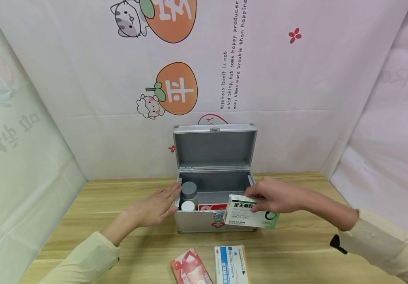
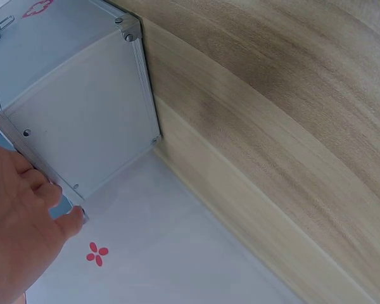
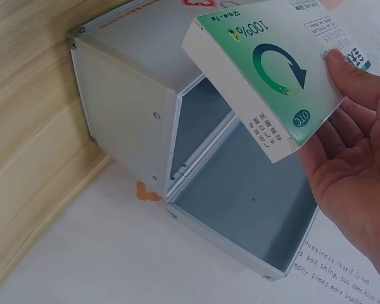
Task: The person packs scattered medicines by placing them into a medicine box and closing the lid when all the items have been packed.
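A silver first-aid case [image 1: 197, 221] stands on the table with its lid [image 1: 215, 149] raised. My right hand [image 1: 278, 195] pinches a green and white medicine box [image 1: 250, 213] between thumb and fingers, in front of the case's right front edge; the right wrist view shows the box [image 3: 266, 76] tilted above the opening. My left hand [image 1: 156, 205] rests on the case's left rim, its fingers [image 2: 41, 187] along the edge in the left wrist view. Inside the case, at the left, are a grey-capped bottle [image 1: 189, 191], a white-capped bottle [image 1: 188, 206] and a red box [image 1: 212, 207].
In front of the case lie a pink-red box [image 1: 191, 268] and a blue and white medicine box [image 1: 231, 265]. Printed cloth [image 1: 278, 98] hangs behind the wooden table [image 1: 147, 252] and on both sides.
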The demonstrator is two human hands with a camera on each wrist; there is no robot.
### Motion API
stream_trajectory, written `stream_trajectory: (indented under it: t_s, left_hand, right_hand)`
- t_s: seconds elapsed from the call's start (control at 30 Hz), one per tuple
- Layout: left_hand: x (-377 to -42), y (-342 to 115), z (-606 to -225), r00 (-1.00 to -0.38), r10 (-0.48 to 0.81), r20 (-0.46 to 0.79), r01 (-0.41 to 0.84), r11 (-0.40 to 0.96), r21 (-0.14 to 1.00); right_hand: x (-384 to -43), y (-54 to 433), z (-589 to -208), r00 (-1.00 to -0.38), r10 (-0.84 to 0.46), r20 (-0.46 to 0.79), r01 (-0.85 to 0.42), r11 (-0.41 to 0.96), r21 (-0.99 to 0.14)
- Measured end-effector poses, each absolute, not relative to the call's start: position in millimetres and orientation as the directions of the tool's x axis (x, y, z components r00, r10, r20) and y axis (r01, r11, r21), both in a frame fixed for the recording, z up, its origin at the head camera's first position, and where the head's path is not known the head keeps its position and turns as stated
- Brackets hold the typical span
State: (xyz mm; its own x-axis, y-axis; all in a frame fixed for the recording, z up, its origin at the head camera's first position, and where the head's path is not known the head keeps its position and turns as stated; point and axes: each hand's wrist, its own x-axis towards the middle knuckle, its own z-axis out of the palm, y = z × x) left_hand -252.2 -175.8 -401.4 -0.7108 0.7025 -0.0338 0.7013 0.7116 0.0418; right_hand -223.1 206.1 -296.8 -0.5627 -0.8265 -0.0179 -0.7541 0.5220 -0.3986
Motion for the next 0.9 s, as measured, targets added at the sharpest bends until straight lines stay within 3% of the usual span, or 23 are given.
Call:
stream_trajectory:
  t_s: [0.9]
  left_hand:
    - [-253.6, -175.2, -401.5, -0.712, 0.701, -0.039, 0.699, 0.713, 0.048]
  right_hand:
    - [-237.3, 195.0, -284.3, -0.574, -0.819, -0.02, -0.76, 0.541, -0.361]
